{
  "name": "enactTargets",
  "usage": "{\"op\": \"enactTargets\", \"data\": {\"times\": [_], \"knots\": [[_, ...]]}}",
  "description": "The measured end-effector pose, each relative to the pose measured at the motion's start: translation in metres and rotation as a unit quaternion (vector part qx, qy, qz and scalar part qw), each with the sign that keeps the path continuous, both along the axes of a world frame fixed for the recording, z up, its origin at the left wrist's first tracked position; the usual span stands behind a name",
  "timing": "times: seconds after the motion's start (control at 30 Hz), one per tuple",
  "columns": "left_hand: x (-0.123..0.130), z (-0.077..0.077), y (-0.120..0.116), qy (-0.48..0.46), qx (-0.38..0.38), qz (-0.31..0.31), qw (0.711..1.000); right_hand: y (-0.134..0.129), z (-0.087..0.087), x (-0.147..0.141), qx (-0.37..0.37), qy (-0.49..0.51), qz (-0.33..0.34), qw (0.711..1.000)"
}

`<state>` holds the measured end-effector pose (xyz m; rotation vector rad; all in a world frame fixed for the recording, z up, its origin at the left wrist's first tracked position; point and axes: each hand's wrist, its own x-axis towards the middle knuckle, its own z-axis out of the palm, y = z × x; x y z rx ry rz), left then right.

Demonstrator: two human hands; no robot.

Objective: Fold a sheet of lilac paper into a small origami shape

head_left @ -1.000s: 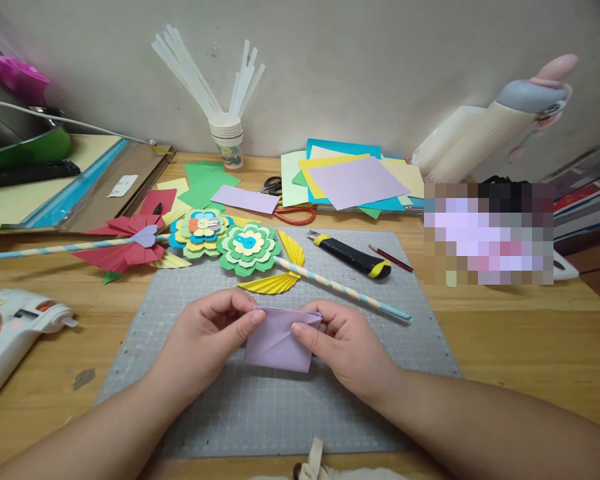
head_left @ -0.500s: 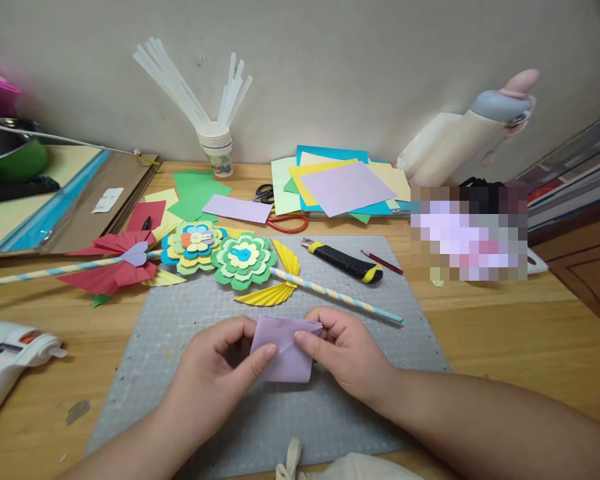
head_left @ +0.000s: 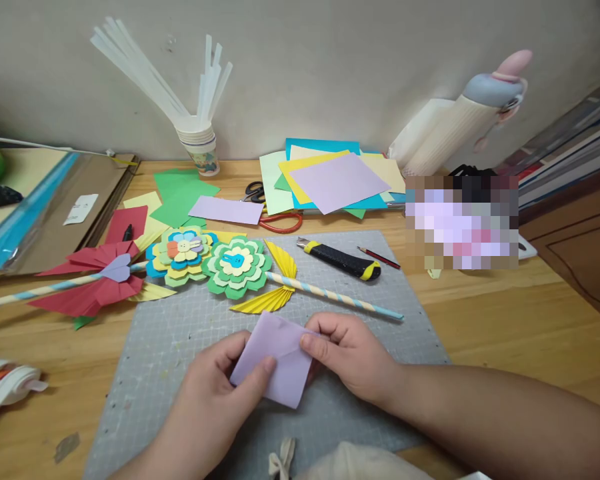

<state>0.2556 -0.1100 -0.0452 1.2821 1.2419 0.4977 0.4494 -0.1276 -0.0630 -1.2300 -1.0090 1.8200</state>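
While your left hand [head_left: 220, 380] pinches the folded purple paper [head_left: 285, 357] at its left side, thumb across the upper face, your right hand [head_left: 353, 347] grips its right corner between thumb and curled fingers. Both are closed on this 1 piece, which hangs tilted between them above the cutting mat [head_left: 150, 367]. A slanting line, crease or flap edge, shows between your 2 thumbs. The step in hand looks like folding or squaring up this piece; whether you are pressing it or only turning it, I cannot tell. The next move seems to call for aligned layers: a steady left hold, with the right thumb firm along the fold. Just beyond your left fingers lies the yellow pleated paper [head_left: 265, 301], fixed to the striped stick [head_left: 340, 297] behind the green paper flower [head_left: 236, 265]. The utility knife [head_left: 343, 259] lies past your right hand, and the glue gun [head_left: 10, 385] sits well apart, left of your left hand.
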Motion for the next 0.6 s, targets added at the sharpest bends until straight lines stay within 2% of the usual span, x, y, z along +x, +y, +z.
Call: {"op": "enactTargets", "data": {"times": [0.17, 0.27, 0.43, 0.6], "knots": [[-0.007, -0.004, 0.008, -0.058, -0.047, 0.120, 0.990, -0.004, -0.004, -0.003, -0.040, 0.019, 0.049, 0.998], [-0.011, -0.007, 0.008, -0.073, -0.044, 0.161, 0.983, -0.006, -0.004, -0.003, -0.036, 0.009, 0.085, 0.996], [-0.014, -0.005, 0.006, -0.075, 0.015, 0.131, 0.988, -0.006, 0.000, -0.001, -0.002, -0.024, 0.155, 0.988], [-0.016, -0.002, 0.012, -0.154, 0.022, 0.098, 0.983, -0.006, 0.003, 0.001, 0.008, -0.031, 0.183, 0.983]]}}
